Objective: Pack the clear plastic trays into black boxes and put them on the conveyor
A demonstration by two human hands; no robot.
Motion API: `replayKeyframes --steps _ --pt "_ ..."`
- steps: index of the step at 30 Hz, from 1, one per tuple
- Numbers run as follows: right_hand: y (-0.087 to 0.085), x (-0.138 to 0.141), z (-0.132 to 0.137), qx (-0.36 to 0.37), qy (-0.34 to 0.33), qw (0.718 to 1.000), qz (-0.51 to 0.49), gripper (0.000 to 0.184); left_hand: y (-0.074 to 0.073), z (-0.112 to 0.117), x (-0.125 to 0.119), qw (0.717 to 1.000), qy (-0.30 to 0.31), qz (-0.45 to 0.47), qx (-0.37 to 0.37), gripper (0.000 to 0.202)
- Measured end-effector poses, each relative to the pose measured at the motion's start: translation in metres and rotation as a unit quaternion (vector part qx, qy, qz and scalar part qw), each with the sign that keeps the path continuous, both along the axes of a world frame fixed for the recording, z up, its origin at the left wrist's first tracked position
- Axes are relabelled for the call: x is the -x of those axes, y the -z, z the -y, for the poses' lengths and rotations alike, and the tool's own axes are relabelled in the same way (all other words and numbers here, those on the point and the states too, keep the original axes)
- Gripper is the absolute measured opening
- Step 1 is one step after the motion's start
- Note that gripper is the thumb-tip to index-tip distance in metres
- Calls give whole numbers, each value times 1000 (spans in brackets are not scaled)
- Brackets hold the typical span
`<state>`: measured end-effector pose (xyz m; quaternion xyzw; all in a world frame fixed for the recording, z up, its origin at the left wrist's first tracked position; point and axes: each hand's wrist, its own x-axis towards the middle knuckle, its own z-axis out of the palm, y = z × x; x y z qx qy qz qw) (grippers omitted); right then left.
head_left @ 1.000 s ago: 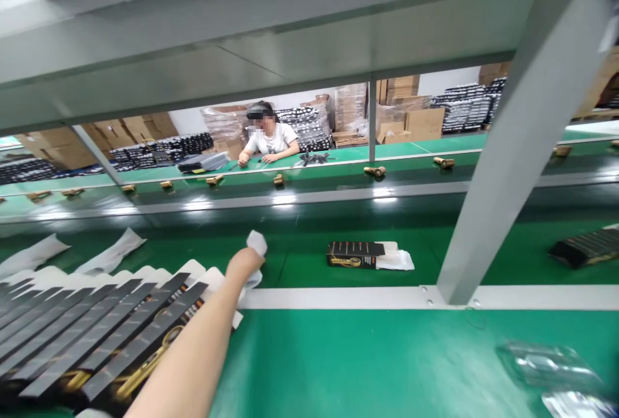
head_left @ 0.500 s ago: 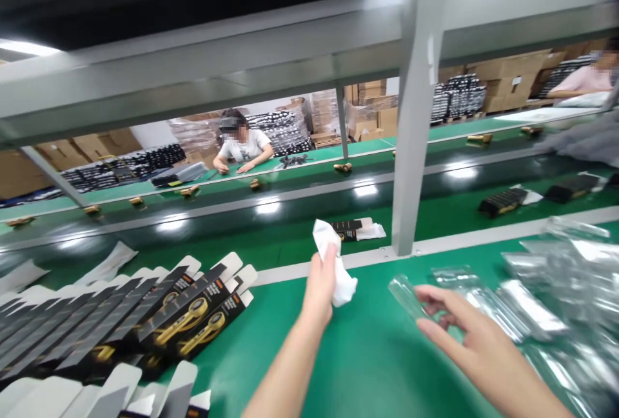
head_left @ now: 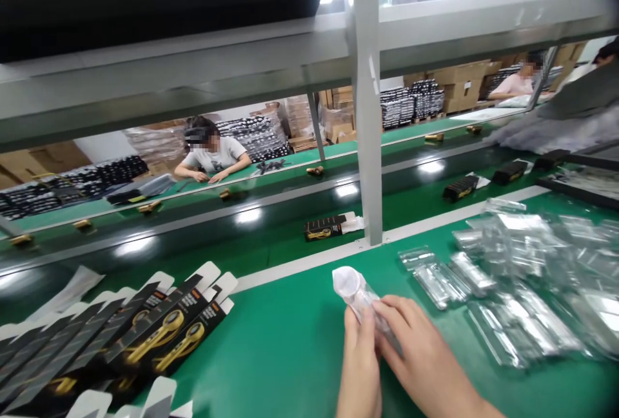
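Observation:
My left hand [head_left: 358, 366] and my right hand [head_left: 414, 347] meet low in the middle of the view, over the green table [head_left: 290, 347]. Together they grip a clear plastic blister tray [head_left: 382, 324] with a white pouch [head_left: 349, 284] sticking out of its far end. The left thumb presses on the white pouch; the right fingers wrap the clear tray from the right. Both hands are closed on the pair.
Several clear blister trays [head_left: 512, 269] lie heaped to the right. Flat black-and-gold cartons [head_left: 120, 340] fan out at the left. A grey post [head_left: 367, 115] stands behind, with packed boxes [head_left: 329, 227] on the conveyor. Other workers [head_left: 210, 153] sit at the far line.
My left hand drew back from the conveyor with the white pouch. My right hand took a clear tray from the pile and brought it to the pouch. The view swung right.

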<state>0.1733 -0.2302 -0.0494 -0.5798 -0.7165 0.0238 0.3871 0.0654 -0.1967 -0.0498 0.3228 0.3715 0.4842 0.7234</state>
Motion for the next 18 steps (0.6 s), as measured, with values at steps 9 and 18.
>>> replayKeyframes --steps 9,18 --pt "0 -23 6 212 -83 957 -182 56 3 11 1 999 28 -30 -11 59" --pt "7 -72 -11 342 -63 877 -330 61 -92 -59 132 543 0 -808 -230 57"
